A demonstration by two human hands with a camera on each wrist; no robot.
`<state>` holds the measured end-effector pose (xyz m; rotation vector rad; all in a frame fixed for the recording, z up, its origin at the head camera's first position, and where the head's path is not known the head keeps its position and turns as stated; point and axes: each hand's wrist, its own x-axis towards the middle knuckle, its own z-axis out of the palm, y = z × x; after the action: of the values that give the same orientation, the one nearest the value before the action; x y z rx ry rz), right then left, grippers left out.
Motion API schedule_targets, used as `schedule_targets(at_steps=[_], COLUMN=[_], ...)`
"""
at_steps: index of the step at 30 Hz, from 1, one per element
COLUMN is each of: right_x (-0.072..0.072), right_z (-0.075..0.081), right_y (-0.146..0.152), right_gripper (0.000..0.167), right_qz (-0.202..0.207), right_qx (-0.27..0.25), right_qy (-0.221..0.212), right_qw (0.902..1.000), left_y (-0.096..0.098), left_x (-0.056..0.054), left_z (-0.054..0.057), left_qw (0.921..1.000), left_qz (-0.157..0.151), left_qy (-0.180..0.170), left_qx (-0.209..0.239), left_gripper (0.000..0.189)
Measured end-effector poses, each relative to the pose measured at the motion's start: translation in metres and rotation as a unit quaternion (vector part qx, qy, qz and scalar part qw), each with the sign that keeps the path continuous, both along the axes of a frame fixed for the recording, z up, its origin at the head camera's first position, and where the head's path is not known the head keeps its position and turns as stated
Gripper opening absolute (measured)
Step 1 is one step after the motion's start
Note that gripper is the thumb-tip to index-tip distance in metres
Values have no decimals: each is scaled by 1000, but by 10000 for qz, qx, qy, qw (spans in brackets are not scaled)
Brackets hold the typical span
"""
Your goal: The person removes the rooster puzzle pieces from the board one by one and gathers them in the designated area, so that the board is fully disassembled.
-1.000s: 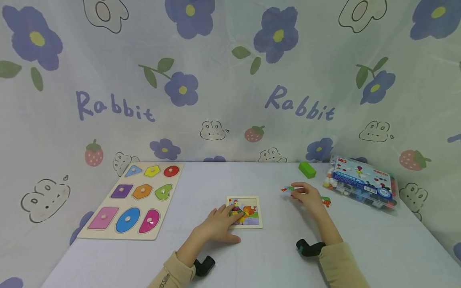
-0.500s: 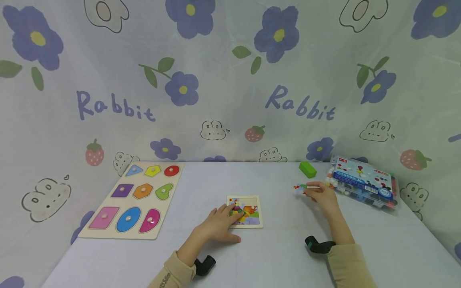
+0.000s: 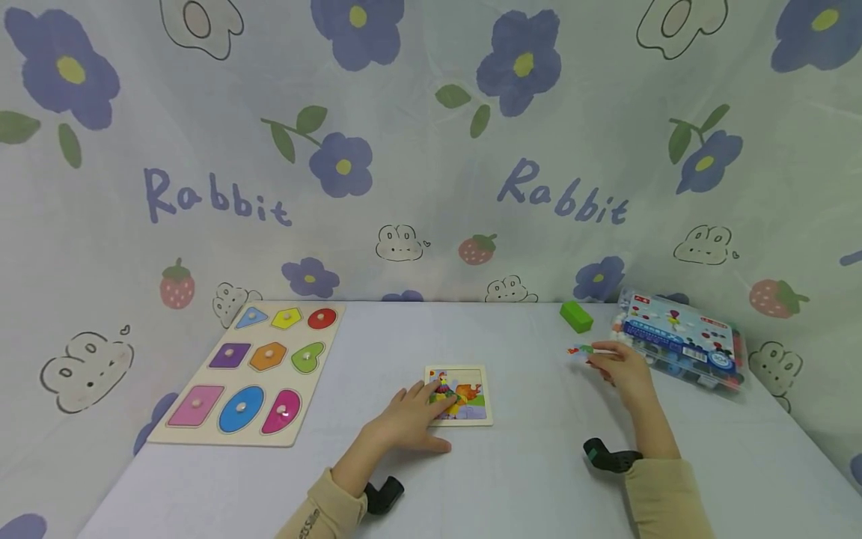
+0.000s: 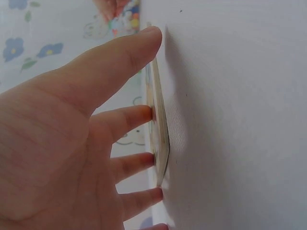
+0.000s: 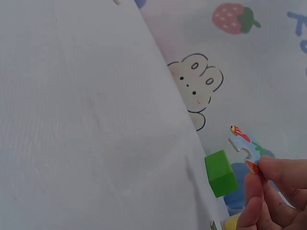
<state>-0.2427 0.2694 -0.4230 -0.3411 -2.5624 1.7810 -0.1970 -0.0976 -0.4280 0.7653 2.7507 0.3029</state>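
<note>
My left hand point(image 3: 407, 423) rests with spread fingers on a small jigsaw puzzle in a pale wooden tray point(image 3: 489, 397), mid-table. Its picture is colourful and partly covered by my fingers. In the left wrist view, the fingertips touch the face of the tray point(image 4: 160, 120) while the thumb lies off its near side. My right hand point(image 3: 622, 370) pinches a puzzle piece point(image 3: 579, 350) between thumb and fingers, above the table at right. Up close in the right wrist view, the piece point(image 5: 247, 145) is light blue with red and green print and a rounded notch.
A green block point(image 3: 576, 317) lies behind the right hand. Beside it, a clear plastic box point(image 3: 680, 340) of colourful parts stands at the back right. At left lies a shape peg board point(image 3: 303, 408) with knobbed pieces. A printed cloth point(image 3: 431, 150) hangs behind the table.
My right hand has moved rightward, carrying the pinched puzzle piece towards the plastic box. Another piece seen right of that hand earlier is out of sight now. The left hand stays put.
</note>
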Motion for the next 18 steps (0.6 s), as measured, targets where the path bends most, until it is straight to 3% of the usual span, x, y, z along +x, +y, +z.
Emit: schedule_targets(at_steps=[13, 18], right_x=[3, 2], right_z=[-8, -13], right_y=[12, 9], right_gripper=[38, 33], right_qz=[-128, -204], right_qx=[88, 412], right_qy=[-409, -282], right_qw=[9990, 9985], left_y=[0, 0], left_x=[0, 0], left_z=[-1, 0], left_qw=[9999, 9999], left_qz=[-53, -77], left_qy=[84, 109], left_qx=[-23, -37], left_gripper=[73, 72])
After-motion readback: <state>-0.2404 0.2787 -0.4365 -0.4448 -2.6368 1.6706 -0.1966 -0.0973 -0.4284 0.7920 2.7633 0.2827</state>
